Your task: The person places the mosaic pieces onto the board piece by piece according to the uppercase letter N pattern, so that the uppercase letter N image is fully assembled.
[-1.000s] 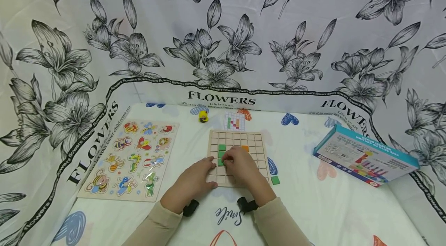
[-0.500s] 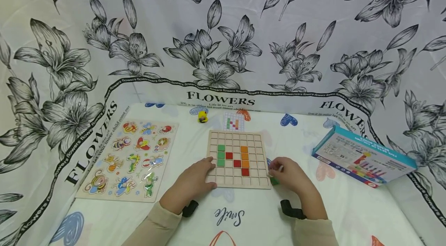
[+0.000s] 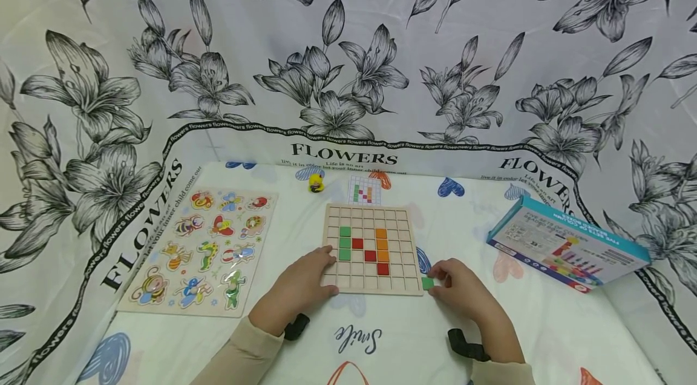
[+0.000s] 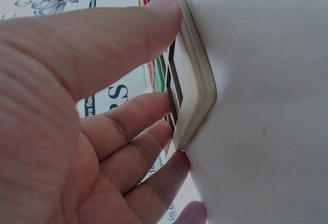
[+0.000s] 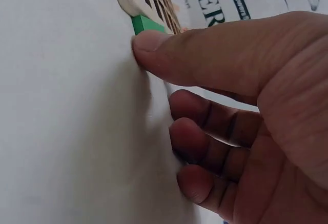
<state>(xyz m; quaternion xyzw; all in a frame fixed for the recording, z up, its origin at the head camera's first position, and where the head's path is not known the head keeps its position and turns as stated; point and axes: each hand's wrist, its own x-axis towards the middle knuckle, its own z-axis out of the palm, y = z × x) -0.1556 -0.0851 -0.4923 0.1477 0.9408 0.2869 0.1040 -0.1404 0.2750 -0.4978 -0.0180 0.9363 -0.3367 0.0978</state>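
Note:
A wooden grid board (image 3: pixel 356 279) lies flat, carrying three green tiles (image 3: pixel 345 243) in a column, three orange tiles (image 3: pixel 382 244) in another and three red tiles (image 3: pixel 370 256) running diagonally between them. My left hand (image 3: pixel 305 279) rests around its near left corner, thumb at the front edge, loosely bent fingers touching the left side. Beside the near right corner, a loose green square tile (image 3: pixel 428 283) lies against the board's edge. My right hand (image 3: pixel 463 288) has thumb and index finger at that tile. In the right wrist view the thumb touches it; the other fingers are curled, the index tip hidden.
Behind the board are a small pattern card (image 3: pixel 365 190) and a yellow toy figure (image 3: pixel 316 183). An insect puzzle board (image 3: pixel 198 249) lies at left; a toy box (image 3: pixel 569 243) leans at right. Floral fabric (image 3: pixel 337 94) walls the back.
My right hand has left the board's green column and moved right to the loose green tile, which now sits slightly nearer the board. The left hand stays at its corner.

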